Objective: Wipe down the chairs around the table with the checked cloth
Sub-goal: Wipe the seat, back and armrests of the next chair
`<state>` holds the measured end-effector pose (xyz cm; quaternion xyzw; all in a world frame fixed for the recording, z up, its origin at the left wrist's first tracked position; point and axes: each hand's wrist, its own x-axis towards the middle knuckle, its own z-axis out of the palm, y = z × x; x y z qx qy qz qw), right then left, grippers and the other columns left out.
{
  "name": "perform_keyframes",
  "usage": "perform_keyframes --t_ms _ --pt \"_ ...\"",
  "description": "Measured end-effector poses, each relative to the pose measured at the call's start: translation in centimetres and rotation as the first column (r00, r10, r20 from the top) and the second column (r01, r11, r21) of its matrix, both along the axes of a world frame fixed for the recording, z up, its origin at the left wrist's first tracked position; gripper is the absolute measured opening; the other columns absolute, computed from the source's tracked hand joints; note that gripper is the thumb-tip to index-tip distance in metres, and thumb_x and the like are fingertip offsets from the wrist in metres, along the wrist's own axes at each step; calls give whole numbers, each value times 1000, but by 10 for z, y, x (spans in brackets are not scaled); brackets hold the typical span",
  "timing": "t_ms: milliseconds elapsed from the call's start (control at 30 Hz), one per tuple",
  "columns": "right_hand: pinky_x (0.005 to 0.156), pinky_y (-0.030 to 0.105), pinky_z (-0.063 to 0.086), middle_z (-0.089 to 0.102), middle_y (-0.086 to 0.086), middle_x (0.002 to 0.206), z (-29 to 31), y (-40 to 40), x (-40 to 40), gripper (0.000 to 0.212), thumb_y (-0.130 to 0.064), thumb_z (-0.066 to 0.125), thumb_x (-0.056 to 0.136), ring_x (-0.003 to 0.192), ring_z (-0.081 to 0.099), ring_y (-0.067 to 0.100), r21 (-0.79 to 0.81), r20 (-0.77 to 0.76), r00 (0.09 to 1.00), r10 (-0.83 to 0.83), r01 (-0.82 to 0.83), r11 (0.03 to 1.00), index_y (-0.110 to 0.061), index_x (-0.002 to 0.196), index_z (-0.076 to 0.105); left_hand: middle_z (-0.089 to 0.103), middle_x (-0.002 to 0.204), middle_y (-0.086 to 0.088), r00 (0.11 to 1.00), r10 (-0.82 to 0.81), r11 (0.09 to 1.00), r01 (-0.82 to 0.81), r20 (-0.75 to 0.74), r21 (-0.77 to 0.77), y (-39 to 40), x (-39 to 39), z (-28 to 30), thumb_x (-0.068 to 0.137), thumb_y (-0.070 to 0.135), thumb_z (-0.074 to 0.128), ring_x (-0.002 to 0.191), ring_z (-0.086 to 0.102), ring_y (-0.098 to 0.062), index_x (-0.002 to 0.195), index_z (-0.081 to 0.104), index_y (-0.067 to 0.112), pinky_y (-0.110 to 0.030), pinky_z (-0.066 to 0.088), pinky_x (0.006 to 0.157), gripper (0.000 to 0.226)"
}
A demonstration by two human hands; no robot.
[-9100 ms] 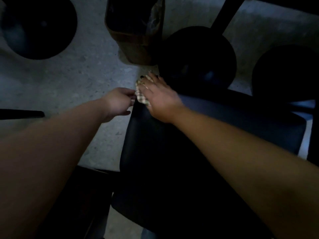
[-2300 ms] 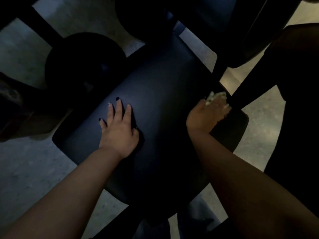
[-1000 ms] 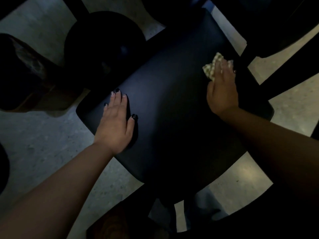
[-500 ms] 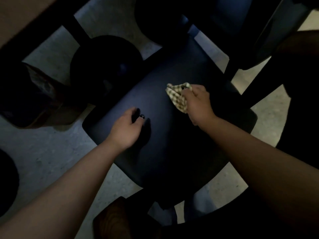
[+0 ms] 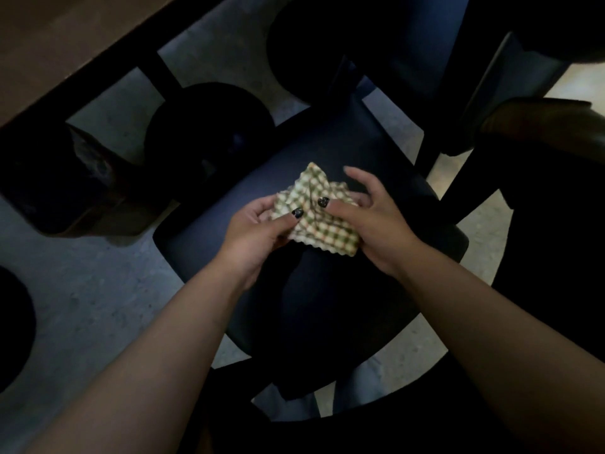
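Observation:
The checked cloth (image 5: 316, 213), green and cream, is held crumpled between both hands just above the dark blue seat of a chair (image 5: 229, 221). My left hand (image 5: 253, 229) pinches its left side with thumb on top. My right hand (image 5: 373, 221) grips its right side, thumb pressed on the fabric and fingers spread behind it. The seat fills the middle of the view; its front part lies in my arms' shadow.
A brown table edge (image 5: 65, 54) crosses the top left. Round black table bases (image 5: 209, 139) stand on the grey floor behind the seat. A dark bin (image 5: 65, 185) sits at the left. More chairs (image 5: 425, 44) crowd the top right.
My left hand has lifted off the seat and taken hold of the cloth. The right hand has brought the cloth from the seat's far edge toward the middle.

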<state>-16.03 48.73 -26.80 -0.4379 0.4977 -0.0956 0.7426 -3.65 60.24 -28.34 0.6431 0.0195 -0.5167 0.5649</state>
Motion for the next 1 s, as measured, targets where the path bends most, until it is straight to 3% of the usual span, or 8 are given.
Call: perform_keyframes --t_ms 100,200,300,467,633,800,967,1000 --pt "92 35 53 68 5 115 -1 -5 1 26 -9 58 91 105 65 17 33 33 999 30 -31 999 -11 116 64 75 82 1 993 76 997 -74 89 -30 2 0 -2 85 -12 59 71 70 -11 113 53 19 -21 52 55 42" --pt "86 38 56 69 9 112 1 -9 -1 26 -10 46 96 103 67 22 163 96 992 76 -91 982 -8 116 63 74 92 3 989 39 998 -32 145 -48 6 2 -3 85 -16 52 80 70 -11 112 59 24 -23 54 60 48" --pt "85 36 56 68 8 107 3 -10 -3 35 2 54 89 100 66 19 1 0 957 291 -291 957 -11 120 61 74 86 11 984 -43 999 42 175 13 7 4 -2 85 -9 49 75 69 -5 109 66 26 -21 55 60 46" --pt "83 31 54 67 7 93 11 -8 0 20 9 66 80 85 65 18 -246 -124 882 454 -471 847 -4 96 66 74 79 9 983 -123 991 115 137 65 8 2 -3 93 13 60 70 69 -5 100 69 25 -20 53 57 17" --pt "77 40 54 65 9 94 10 -15 2 12 0 60 88 84 62 19 -221 -107 947 302 -319 922 -12 89 59 67 71 5 983 15 1000 -16 185 5 10 1 -5 94 12 59 63 61 -8 84 63 20 -24 53 58 13" --pt "72 32 57 65 9 98 -2 -19 -2 13 -1 48 94 90 66 22 -22 -52 999 14 -15 1000 -14 94 50 67 80 -2 989 126 990 -130 -83 -45 14 4 -5 100 3 44 70 66 -11 88 56 13 -25 56 60 20" --pt "78 31 57 67 -1 100 -15 -13 -8 29 0 49 92 93 65 13 -136 -186 975 124 -151 979 -19 112 52 71 84 -3 968 84 996 -89 -238 -10 12 5 -7 91 12 59 77 68 -14 95 58 12 -27 56 59 4" --pt "78 30 57 68 -1 98 -17 -13 -8 31 1 50 91 92 66 12 -144 -184 970 158 -186 972 -19 116 51 72 84 -1 973 41 999 -40 -225 9 11 4 -8 84 17 66 76 69 -12 97 61 13 -25 56 59 14"
